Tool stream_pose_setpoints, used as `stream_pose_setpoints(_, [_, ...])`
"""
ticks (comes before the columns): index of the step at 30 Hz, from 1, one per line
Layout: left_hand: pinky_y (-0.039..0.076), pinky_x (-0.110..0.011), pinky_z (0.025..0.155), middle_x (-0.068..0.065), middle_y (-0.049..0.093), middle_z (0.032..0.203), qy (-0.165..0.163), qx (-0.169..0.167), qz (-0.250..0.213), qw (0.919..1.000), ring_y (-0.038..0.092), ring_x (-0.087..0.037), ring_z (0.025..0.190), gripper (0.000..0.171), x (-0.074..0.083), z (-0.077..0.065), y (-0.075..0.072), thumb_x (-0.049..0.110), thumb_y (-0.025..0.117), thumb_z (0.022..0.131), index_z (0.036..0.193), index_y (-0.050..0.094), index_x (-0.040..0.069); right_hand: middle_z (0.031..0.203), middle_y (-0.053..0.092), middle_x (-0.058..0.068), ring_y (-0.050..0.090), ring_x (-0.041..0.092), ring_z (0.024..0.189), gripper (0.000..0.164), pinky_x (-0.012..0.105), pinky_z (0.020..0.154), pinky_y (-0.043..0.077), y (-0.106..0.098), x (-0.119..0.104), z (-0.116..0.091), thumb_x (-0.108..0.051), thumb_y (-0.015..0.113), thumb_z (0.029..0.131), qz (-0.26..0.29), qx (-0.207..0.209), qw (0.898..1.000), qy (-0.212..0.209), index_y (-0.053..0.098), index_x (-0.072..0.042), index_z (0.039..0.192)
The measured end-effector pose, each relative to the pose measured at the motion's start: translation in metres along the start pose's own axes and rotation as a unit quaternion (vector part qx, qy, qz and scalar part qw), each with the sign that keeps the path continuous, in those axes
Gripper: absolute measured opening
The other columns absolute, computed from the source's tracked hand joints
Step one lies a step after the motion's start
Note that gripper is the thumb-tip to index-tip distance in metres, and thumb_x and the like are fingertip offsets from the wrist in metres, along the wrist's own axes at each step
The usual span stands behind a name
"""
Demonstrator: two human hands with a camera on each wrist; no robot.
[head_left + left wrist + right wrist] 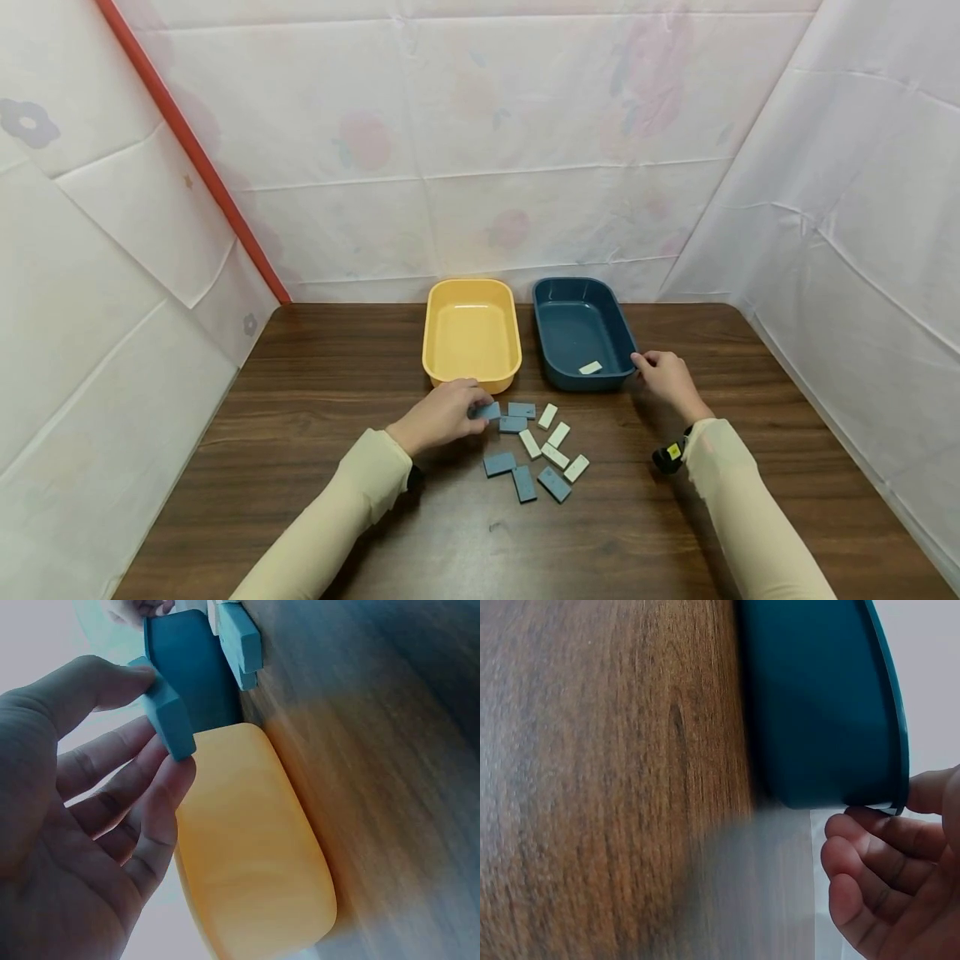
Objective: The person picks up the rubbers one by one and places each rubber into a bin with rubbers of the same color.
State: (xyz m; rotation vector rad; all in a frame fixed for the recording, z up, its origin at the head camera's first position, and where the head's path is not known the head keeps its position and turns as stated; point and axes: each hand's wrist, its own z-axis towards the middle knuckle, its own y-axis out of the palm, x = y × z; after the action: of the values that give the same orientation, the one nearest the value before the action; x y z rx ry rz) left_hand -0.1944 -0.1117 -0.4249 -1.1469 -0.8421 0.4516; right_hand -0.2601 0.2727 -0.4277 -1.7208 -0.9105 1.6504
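Observation:
My left hand (441, 415) pinches a small blue rectangular block (172, 720) between thumb and fingertips, just in front of the yellow bin (472, 333). In the left wrist view the block is tilted and apart from the table. My right hand (667, 383) grips the near right corner of the dark blue bin (581, 383), thumb and fingers on either side of its rim, as the right wrist view shows. One cream block (590, 367) lies inside that bin. Between the hands lie several loose blue blocks (499, 464) and several cream blocks (555, 455).
Both bins stand side by side at the back of the brown wooden table (337, 400). White patterned sheets (480, 167) hang behind it and on both sides. A red strip (195, 150) runs up the left back corner.

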Motion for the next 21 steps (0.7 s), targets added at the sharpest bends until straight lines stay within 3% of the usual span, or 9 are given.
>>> stream_pose_setpoints(6, [0.048,-0.025,0.072,0.001,0.064,0.093,0.000,0.031,0.001,0.9995,0.053,-0.009,0.078,0.020,-0.002,0.002,-0.007,0.019,0.073,0.086,0.103,0.073,0.009,0.092,0.069,0.024,0.065,0.027,0.077,0.046,0.030,0.063,0.048,0.001,0.000,-0.001,-0.036,0.043,0.104,0.015,0.008,1.000,0.005,0.065,0.004,0.106])
stream_pose_setpoints(13, [0.052,-0.030,0.079,-0.001,0.066,0.100,-0.034,0.053,-0.008,0.9980,0.058,-0.013,0.087,0.024,-0.004,0.003,-0.016,0.017,0.073,0.085,0.108,0.072,0.008,0.091,0.069,0.023,0.065,0.025,0.075,0.046,0.030,0.063,0.050,0.000,-0.003,-0.001,-0.036,0.045,0.104,0.024,0.009,1.000,0.010,0.066,0.005,0.103])
stream_pose_setpoints(21, [0.053,-0.033,0.079,-0.003,0.067,0.100,-0.043,0.082,0.000,0.9957,0.060,-0.016,0.089,0.025,-0.007,0.004,-0.019,0.016,0.072,0.085,0.108,0.072,0.007,0.088,0.069,0.020,0.062,0.019,0.070,0.045,0.029,0.062,0.049,0.000,-0.003,-0.001,-0.037,0.046,0.103,0.026,0.015,0.999,0.017,0.067,0.003,0.101])
